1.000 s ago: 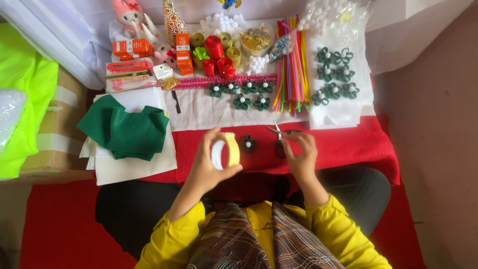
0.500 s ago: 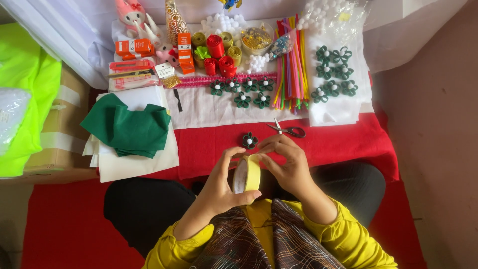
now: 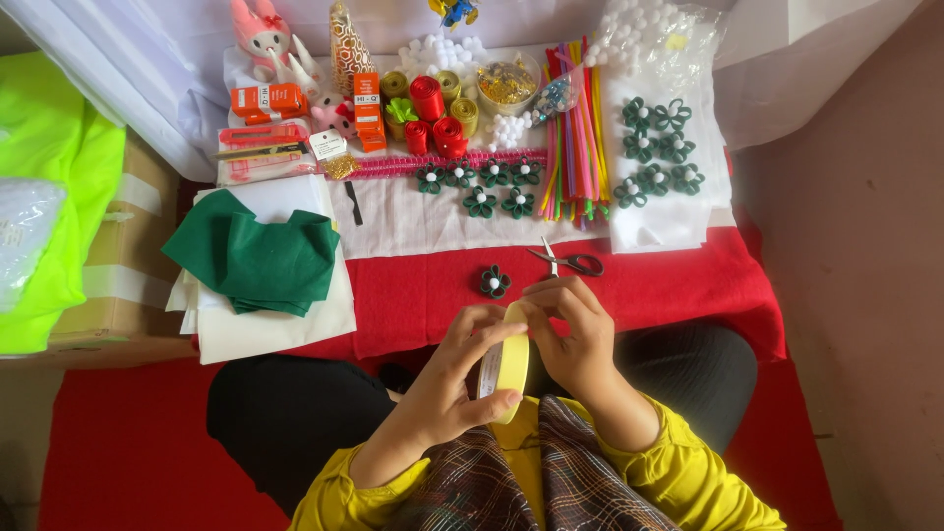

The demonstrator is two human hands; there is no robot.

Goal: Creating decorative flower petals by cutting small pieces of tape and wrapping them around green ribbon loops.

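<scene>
While the left hand [image 3: 447,379] gripped a yellow tape roll [image 3: 509,362] on edge over the lap, the right hand [image 3: 573,329] pinched at its upper rim, apparently picking for the loose end; no strip had been drawn off yet. One green felt flower [image 3: 495,281] lay alone on the red cloth [image 3: 678,280] just beyond the hands, near the scissors [image 3: 568,261]. Farther out, finished flowers [image 3: 482,187] sat in rows on the white cloth [image 3: 413,221], suggesting much work was done. Folded green felt [image 3: 258,254] remained uncut. The tape's free end was hidden behind fingers.
</scene>
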